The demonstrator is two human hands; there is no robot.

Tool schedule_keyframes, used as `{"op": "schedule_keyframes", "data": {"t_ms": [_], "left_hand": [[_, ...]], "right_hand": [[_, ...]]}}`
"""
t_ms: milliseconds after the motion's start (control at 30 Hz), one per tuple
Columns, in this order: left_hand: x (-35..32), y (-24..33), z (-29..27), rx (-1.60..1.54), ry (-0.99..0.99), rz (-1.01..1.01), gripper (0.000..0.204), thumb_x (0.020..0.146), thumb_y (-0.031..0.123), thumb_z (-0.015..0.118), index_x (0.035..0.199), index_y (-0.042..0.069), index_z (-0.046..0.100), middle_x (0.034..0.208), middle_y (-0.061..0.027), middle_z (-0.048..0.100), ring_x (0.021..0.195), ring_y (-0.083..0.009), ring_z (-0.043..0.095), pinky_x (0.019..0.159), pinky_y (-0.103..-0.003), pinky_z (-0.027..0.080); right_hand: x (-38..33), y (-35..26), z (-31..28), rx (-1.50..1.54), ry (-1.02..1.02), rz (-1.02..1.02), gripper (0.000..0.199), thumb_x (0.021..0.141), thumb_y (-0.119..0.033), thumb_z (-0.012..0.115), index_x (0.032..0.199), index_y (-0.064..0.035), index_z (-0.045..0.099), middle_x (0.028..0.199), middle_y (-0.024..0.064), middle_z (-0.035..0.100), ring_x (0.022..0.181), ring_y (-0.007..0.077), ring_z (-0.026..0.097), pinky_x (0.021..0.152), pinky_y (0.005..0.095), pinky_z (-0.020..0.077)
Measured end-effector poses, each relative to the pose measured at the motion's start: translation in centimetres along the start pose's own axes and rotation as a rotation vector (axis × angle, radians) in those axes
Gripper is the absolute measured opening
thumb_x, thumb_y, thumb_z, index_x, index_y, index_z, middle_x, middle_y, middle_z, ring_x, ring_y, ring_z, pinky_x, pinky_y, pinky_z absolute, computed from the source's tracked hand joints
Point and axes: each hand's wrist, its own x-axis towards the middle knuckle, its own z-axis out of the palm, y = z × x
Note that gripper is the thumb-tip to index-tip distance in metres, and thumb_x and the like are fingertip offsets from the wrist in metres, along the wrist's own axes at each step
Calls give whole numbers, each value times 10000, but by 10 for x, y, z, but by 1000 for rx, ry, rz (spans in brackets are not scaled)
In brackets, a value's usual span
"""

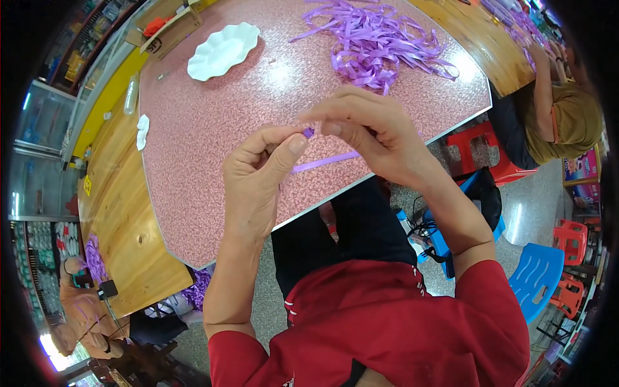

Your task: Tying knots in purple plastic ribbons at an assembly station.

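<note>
Between the thumb and forefinger of my left hand (pixel 258 164) is pinched a purple ribbon (pixel 325 161), its small folded end poking out at the fingertips. A length of it runs from below the left hand toward my right wrist, over the pink speckled table (pixel 200 161). My right hand (pixel 374 132) hovers just right of that folded end, fingers bent and thumb near the forefinger. Whether the right fingertips hold part of the ribbon cannot be made out. Beyond my hands lies a loose heap of purple ribbons (pixel 380 45).
A white scalloped dish (pixel 224 51) stands at the far left of the table, near a cardboard box (pixel 171 35). A white crumpled piece (pixel 142 132) lies by the left edge. People sit at both sides; a red stool (pixel 483 151) and a blue chair (pixel 535 280) are at right.
</note>
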Motion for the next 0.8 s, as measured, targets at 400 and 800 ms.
{"op": "schedule_keyframes", "data": {"t_ms": [400,800], "left_hand": [[4,-8,0,27,-103,155,136,888,23,699,1023,16,693,872,32,571,776,-33,494,684,-183,390],[2,-3,0,304,-76,218,75,891,24,696,965,17,691,832,40,519,713,-27,462,608,-195,370]], "right_hand": [[-14,2,8,529,90,272,157,899,-38,672,1045,-14,726,954,38,670,879,98,610,729,218,474],[-15,-3,15,584,125,431,182,872,-8,699,1053,-4,721,988,63,685,909,108,624,782,218,503]]}}
